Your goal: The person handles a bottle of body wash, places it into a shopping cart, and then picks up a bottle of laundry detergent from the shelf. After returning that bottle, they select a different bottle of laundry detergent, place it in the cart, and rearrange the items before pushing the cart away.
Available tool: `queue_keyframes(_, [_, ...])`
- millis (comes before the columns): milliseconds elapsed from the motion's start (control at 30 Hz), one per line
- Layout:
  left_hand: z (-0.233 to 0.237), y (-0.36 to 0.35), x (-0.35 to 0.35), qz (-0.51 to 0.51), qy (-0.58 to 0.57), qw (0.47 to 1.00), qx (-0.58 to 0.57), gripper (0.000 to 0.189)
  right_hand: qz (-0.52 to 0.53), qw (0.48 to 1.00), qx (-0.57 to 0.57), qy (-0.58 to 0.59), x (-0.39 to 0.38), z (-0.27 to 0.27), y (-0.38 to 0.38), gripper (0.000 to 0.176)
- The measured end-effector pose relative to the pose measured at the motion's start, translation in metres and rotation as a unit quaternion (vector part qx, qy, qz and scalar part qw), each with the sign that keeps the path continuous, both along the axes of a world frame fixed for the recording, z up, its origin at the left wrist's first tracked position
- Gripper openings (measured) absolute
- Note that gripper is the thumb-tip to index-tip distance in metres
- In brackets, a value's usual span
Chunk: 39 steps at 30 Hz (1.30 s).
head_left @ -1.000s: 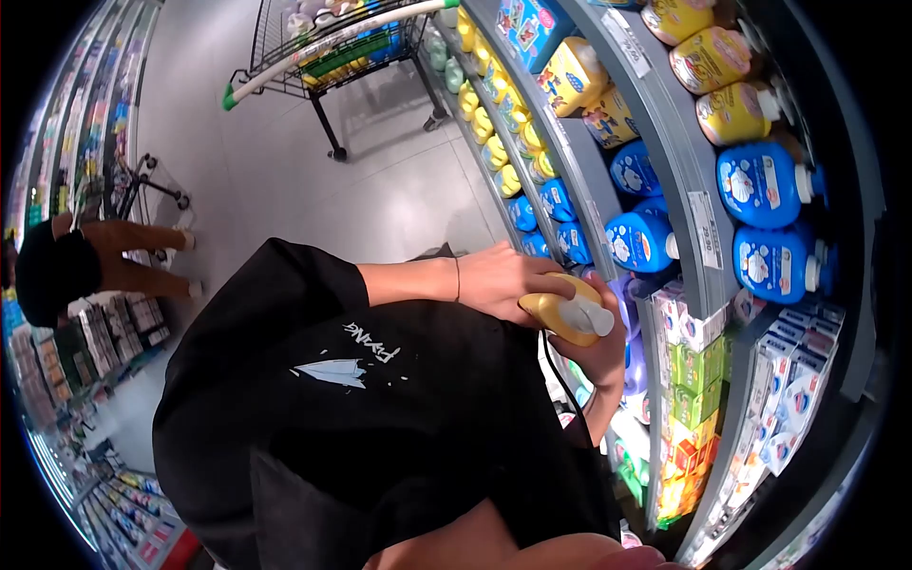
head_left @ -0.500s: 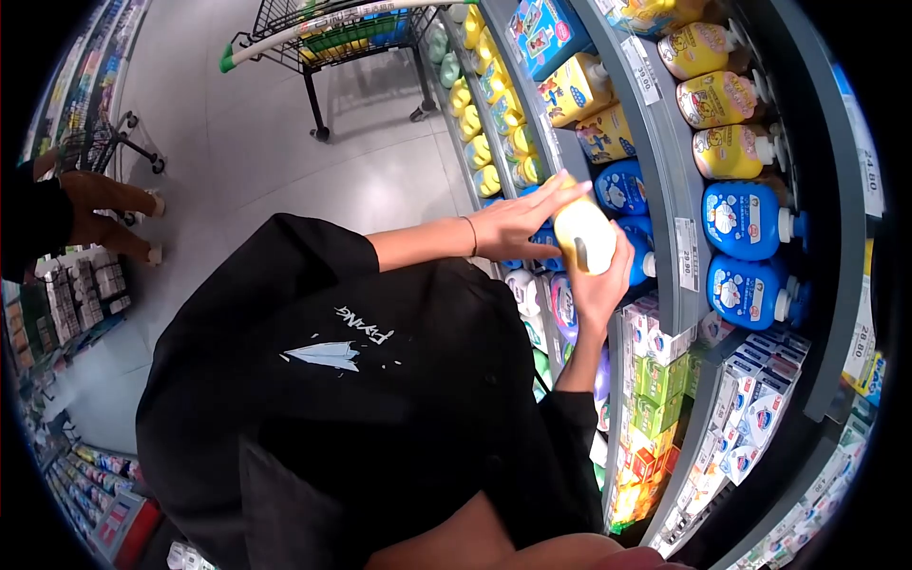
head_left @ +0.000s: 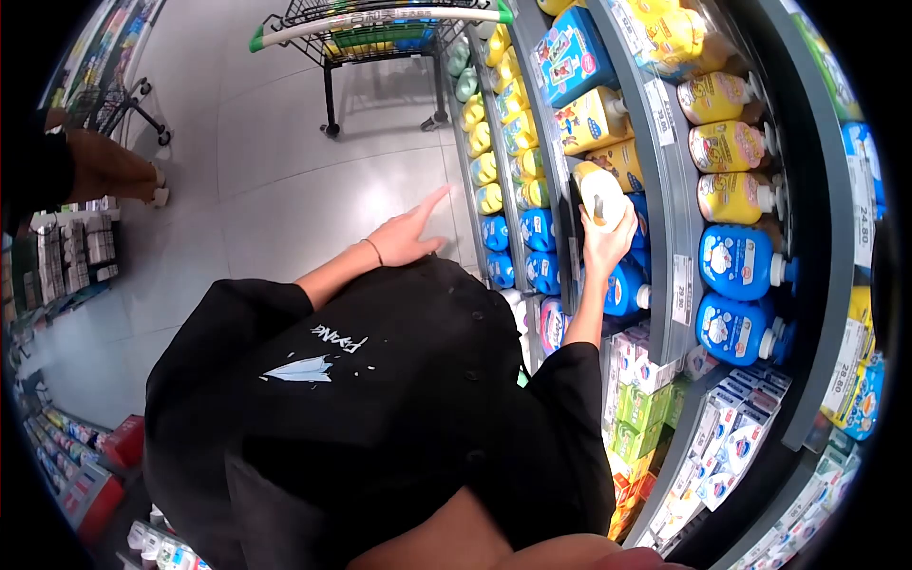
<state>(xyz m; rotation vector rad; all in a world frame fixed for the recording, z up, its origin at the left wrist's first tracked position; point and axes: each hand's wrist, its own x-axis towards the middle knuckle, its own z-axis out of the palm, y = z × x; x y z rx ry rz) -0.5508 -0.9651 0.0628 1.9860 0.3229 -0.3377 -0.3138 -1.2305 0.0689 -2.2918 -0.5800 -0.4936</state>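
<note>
My right hand (head_left: 608, 239) is closed around a yellow pump bottle (head_left: 589, 180). It holds the bottle at the shelf edge with the white top turned towards me; the label is hidden. Just beyond the bottle stand yellow-labelled pump bottles (head_left: 581, 122) on the same shelf, and below it are blue pump bottles (head_left: 625, 288). My left hand (head_left: 408, 234) holds nothing. Its fingers are stretched out over the aisle floor in front of my black shirt (head_left: 380, 418), apart from the bottle.
A shopping cart (head_left: 380, 38) with goods inside stands ahead. Shelves on the right carry yellow bottles (head_left: 719, 145), blue bottles (head_left: 733, 261) and boxed goods (head_left: 731, 446). Another person's leg (head_left: 114, 169) and a second cart (head_left: 109, 109) are at the left.
My left hand has come off the bottle and moved left, towards my body. My right hand has carried the bottle up and slightly right, closer to the shelf.
</note>
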Motion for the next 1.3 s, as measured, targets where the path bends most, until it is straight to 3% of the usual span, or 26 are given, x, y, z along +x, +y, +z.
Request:
queue_keyframes(167, [-0.012,0.008,-0.017,0.062,0.019,0.998,0.009,0.083,-0.039,0.998,0.013,0.039,0.029,-0.024,0.002,0.074])
queue_keyframes(300, [-0.045,-0.007,0.002,0.03,-0.05,0.998,0.007,0.078,0.019,0.998,0.057,0.004,0.05,-0.038,0.001,0.067])
queue_keyframes(433, [-0.056,-0.033,0.081,-0.03,-0.143,0.989,-0.022,0.078,0.013,0.998,0.05,-0.018,0.076,-0.061,-0.002,0.071])
queue_keyframes(500, [-0.051,-0.047,0.13,-0.049,-0.176,0.982,-0.054,0.081,0.054,0.996,0.066,0.031,0.079,-0.055,0.005,0.073])
queue_keyframes(600, [-0.042,-0.08,0.194,-0.024,-0.222,0.975,-0.006,0.086,0.052,0.998,0.013,0.017,0.09,-0.048,0.009,0.073])
queue_keyframes(633, [-0.036,-0.088,0.214,-0.012,-0.234,0.972,-0.011,0.088,0.078,0.995,0.049,0.026,0.094,-0.047,0.011,0.075])
queue_keyframes(733, [-0.021,-0.11,0.262,0.034,-0.261,0.963,-0.058,0.098,-0.007,0.999,-0.014,0.051,0.106,-0.049,0.008,0.084])
queue_keyframes(767, [-0.019,-0.118,0.273,0.043,-0.249,0.96,-0.117,0.102,0.005,0.995,-0.021,0.098,0.105,-0.046,0.005,0.074])
queue_keyframes(833, [-0.025,-0.138,0.291,0.06,-0.256,0.96,-0.101,0.105,-0.009,0.988,-0.042,0.148,0.105,-0.04,0.008,0.073])
queue_keyframes(1033, [-0.052,-0.179,0.294,0.107,-0.27,0.951,-0.109,0.096,-0.041,0.978,-0.071,0.192,0.11,-0.051,-0.004,0.071])
queue_keyframes(1300, [-0.044,-0.176,0.282,0.128,-0.284,0.947,-0.081,0.091,-0.045,0.974,-0.064,0.211,0.109,-0.051,-0.015,0.067])
